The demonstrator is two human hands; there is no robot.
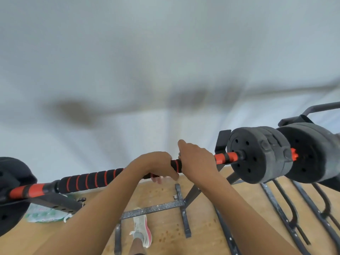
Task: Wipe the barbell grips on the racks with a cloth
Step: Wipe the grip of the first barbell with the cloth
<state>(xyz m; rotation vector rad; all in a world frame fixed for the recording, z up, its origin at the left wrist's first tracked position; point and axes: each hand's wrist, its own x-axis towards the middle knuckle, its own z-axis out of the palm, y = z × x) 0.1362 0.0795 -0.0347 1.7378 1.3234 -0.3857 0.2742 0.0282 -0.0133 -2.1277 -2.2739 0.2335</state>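
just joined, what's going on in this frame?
A person is working on a barbell that sits on a metal rack. The left hand and right hand grip the barbell side by side on its black-and-red foam section, closer to the weight plates at the right end. No cloth is plainly visible; it may be hidden under the hands.

The only view comes from the person's head, set above and just behind the barbell (92, 178), and faces forward and steeply down over it. The barbell crosses the lower half of the picture, rising from lower left to right. It is within arm's reach, with the left hand (156, 162) and right hand (196, 159) on it. Beyond the barbell a pale, blurred wall (165, 52) fills the upper half. Beneath it lie the wooden floor (202, 227) and one shoe (142, 229). The wide lens bends the edges.
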